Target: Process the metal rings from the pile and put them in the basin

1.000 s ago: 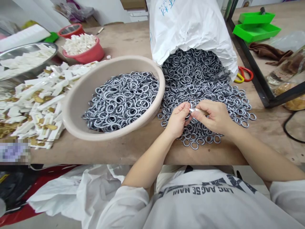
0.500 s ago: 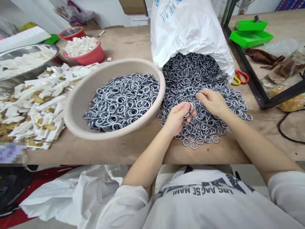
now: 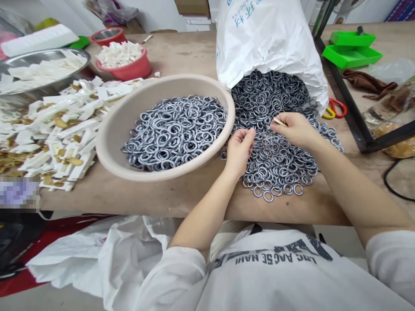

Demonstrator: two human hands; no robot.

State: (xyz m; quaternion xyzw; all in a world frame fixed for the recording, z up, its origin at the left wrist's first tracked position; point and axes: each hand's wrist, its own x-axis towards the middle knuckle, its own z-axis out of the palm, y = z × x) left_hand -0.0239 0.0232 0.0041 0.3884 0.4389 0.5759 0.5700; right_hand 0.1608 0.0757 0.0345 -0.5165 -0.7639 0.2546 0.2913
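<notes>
My right hand (image 3: 295,130) pinches a small pale, stick-like piece (image 3: 280,122) over a heap of grey metal rings (image 3: 278,162). Curled closed beside the basin's right rim is my left hand (image 3: 240,149); whatever its fingers hold, if anything, is hidden. The rings spill from the mouth of a white sack (image 3: 272,36) onto the table. Left of my hands, a round beige basin (image 3: 113,149) holds many more of these rings.
White and tan pieces (image 3: 61,129) cover the table's left side, near a steel bowl (image 3: 82,65) and a red bowl (image 3: 142,67). Red-and-yellow-handled scissors (image 3: 337,108) lie beside the sack. A dark metal frame (image 3: 363,140) and green trays (image 3: 352,56) are at the right.
The ring seen in my left hand is out of sight, and that hand has turned and closed near the basin. The pale piece now shows in my right fingers. The view has shifted slightly.
</notes>
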